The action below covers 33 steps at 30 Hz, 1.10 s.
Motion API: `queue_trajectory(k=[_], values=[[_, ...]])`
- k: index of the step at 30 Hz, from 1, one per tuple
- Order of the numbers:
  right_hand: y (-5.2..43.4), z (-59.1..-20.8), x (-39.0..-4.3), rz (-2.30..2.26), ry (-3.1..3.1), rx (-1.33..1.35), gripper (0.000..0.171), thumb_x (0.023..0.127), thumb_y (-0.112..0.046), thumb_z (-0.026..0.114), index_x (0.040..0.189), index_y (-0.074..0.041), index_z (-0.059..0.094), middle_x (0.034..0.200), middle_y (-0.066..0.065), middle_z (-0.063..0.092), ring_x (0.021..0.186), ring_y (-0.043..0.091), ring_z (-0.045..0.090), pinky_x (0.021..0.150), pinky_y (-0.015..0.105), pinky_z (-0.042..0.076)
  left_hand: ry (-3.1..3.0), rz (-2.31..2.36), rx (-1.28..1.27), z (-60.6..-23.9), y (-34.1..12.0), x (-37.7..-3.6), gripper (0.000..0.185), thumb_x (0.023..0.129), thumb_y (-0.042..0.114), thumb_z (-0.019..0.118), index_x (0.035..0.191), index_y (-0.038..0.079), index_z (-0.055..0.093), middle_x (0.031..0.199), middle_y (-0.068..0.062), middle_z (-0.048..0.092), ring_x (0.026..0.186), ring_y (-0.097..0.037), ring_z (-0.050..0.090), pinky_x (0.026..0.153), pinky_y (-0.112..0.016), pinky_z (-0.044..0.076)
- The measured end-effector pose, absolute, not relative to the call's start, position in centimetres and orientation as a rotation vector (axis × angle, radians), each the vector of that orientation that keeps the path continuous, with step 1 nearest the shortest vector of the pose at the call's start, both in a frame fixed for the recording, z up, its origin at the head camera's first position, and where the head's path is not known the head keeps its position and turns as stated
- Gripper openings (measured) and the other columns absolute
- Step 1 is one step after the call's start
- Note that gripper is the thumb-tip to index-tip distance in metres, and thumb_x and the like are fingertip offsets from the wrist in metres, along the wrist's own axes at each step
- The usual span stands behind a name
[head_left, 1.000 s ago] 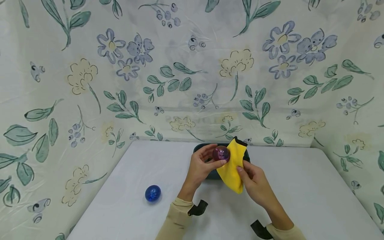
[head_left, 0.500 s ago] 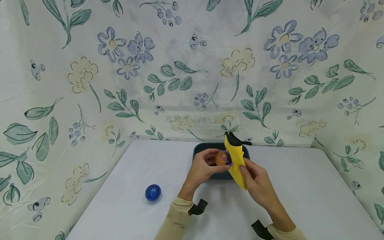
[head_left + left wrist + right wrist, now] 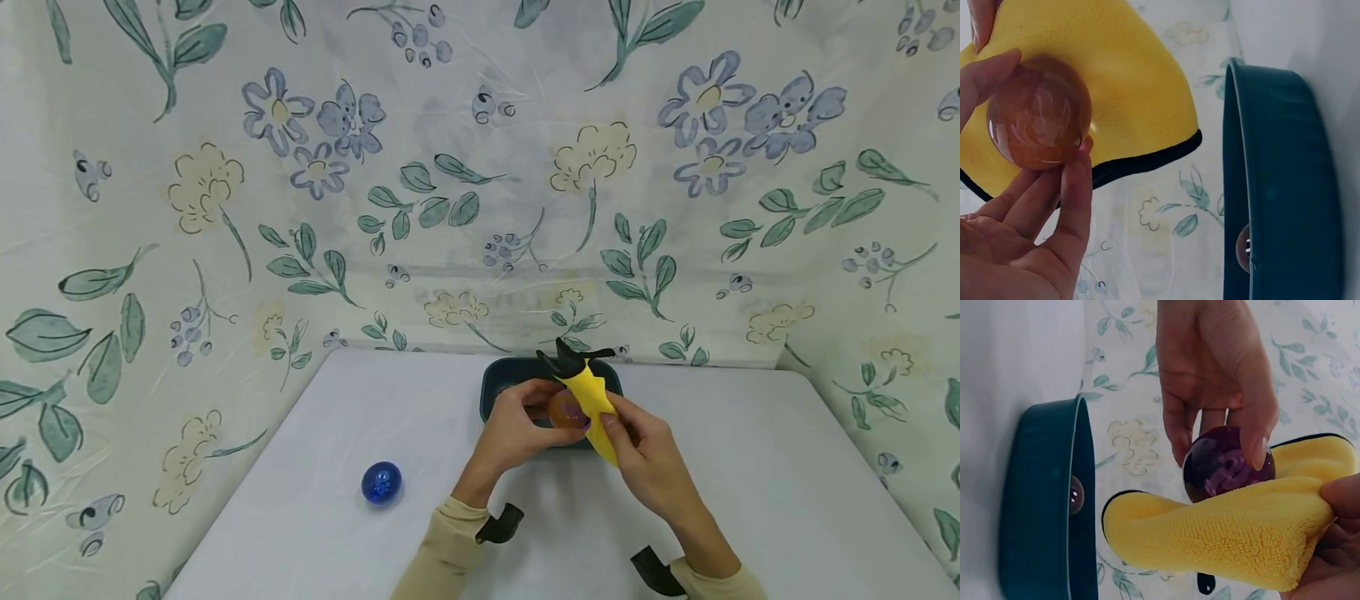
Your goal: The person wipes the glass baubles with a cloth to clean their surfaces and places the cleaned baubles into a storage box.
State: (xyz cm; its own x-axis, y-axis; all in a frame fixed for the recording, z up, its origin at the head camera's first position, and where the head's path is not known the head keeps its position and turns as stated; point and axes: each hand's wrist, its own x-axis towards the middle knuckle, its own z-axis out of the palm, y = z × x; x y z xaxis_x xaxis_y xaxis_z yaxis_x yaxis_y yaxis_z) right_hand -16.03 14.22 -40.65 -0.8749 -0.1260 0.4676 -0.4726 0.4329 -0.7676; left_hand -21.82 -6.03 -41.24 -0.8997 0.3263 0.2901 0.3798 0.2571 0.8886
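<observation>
left hand (image 3: 512, 427) pinches ball (image 3: 1038, 115) | right hand (image 3: 648, 450) grips cloth (image 3: 1210, 540) | cloth now flops further toward left hand, so it looks snugger round the ball

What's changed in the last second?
The held ball moved slightly right and down in the head view, now showing mostly orange, not purple. The yellow cloth bunched narrower, its dark edge swinging left. The left hand keeps the ball, the right hand the cloth. The blue ball and teal bin stayed.
</observation>
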Motion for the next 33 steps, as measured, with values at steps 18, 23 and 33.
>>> queue_trajectory(k=[18, 23, 33], values=[[15.9, -40.8, -17.5, 1.691, -2.387, 0.489, 0.033, 0.109, -0.012, 0.049, 0.135, 0.006, 0.06, 0.104, 0.019, 0.069, 0.078, 0.011, 0.062, 0.071, 0.021, 0.06, -2.443, -1.743, -0.777, -41.0, -5.7, -21.2, 0.054, 0.077, 0.022, 0.091, 0.125, 0.009, 0.07, 0.115, -0.005, 0.078, 0.095, -0.008, 0.073, 0.09, -0.039, 0.064], [16.0, -41.0, -17.8, 1.772, -2.379, 0.493, 0.036, 0.109, -0.013, 0.048, 0.138, 0.007, 0.058, 0.104, 0.022, 0.067, 0.078, 0.012, 0.064, 0.071, 0.023, 0.061, -2.414, -1.819, -0.775, -40.8, -5.8, -21.1, 0.054, 0.078, 0.02, 0.09, 0.126, 0.006, 0.069, 0.117, -0.009, 0.078, 0.098, -0.012, 0.075, 0.09, -0.03, 0.063], [15.0, -42.0, -17.8, 1.852, -2.301, 0.527, 0.038, 0.11, -0.013, 0.047, 0.137, 0.012, 0.055, 0.107, 0.025, 0.067, 0.082, 0.011, 0.066, 0.075, 0.021, 0.061, -2.283, -1.964, -0.688, -40.4, -6.3, -21.5, 0.053, 0.081, 0.018, 0.088, 0.128, 0.003, 0.067, 0.121, -0.016, 0.075, 0.105, -0.023, 0.074, 0.093, -0.028, 0.062]])
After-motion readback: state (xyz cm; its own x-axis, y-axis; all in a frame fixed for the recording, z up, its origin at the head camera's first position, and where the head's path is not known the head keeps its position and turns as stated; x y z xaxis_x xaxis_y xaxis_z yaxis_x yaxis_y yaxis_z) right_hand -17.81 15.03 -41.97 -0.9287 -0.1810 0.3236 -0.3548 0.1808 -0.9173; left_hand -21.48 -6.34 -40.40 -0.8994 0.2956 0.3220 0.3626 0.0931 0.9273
